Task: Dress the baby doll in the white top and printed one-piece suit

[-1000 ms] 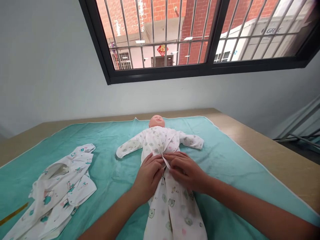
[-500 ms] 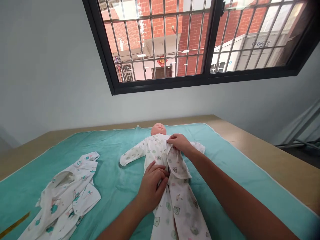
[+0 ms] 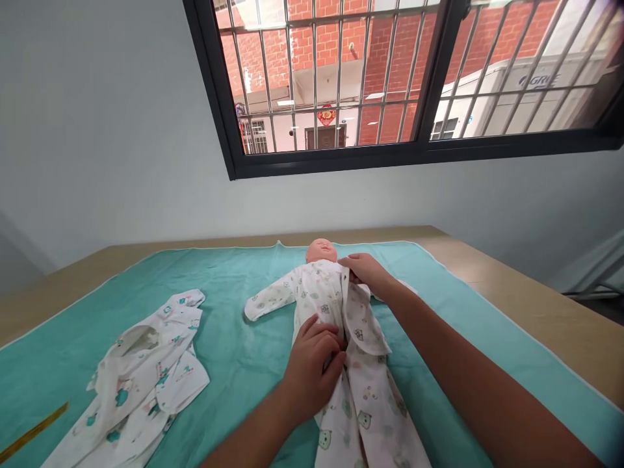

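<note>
A baby doll (image 3: 322, 249) lies on its back in a white baby romper (image 3: 316, 286) with small animal prints. Its front is open, and one flap (image 3: 358, 325) is folded over toward the right. My right hand (image 3: 366, 272) pinches the edge of this flap near the doll's neck, where a small snap shows. Over the belly rests my left hand (image 3: 314, 367), fingers bent and thumb tip close to the index tip at the romper's front edge. The fabric between those tips is mostly hidden. One sleeve stretches out to the left; my right forearm partly covers the other.
A second printed white baby garment (image 3: 146, 370) lies crumpled at left, near a yellow strip (image 3: 34, 432). Beneath everything is a teal cloth (image 3: 229, 383) on a wooden table (image 3: 497, 286). Behind stand a wall and a barred window (image 3: 331, 159).
My right hand has lifted and turned the flap's upper edge near the neck, exposing a snap. My left hand stays on the belly. The whole view has shifted slightly.
</note>
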Available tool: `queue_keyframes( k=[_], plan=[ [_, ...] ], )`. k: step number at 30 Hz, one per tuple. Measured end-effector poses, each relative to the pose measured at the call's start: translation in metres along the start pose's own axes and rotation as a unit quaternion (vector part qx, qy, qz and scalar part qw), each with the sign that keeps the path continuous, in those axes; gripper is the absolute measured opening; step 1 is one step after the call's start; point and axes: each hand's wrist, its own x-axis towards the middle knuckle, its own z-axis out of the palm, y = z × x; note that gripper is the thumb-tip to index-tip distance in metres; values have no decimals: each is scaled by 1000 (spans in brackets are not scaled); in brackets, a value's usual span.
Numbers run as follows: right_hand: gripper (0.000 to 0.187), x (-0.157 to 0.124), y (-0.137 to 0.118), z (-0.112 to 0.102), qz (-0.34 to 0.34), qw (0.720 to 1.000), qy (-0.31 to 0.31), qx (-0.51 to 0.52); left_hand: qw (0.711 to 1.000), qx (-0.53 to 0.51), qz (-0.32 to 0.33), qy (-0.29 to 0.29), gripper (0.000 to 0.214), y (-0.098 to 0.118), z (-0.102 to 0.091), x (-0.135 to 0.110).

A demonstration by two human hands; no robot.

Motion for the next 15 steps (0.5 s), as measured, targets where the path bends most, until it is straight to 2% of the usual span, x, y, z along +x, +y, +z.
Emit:
queue_keyframes(
  k=[5,9,13,15],
  plan=[
    [28,21,-24,28,-36,996,57,-54,1000,-6,-13,-2,15,1,-1,2],
    [33,21,-25,50,-69,982,123,-123,1000,-5,-14,-11,14,-1,-1,1],
    [31,5,-16,54,-110,972,116,-171,1000,-8,-15,-15,14,0,-1,0],
    [28,-11,-8,50,-169,958,97,-212,1000,-15,-7,-14,14,0,-2,0]
  ],
)
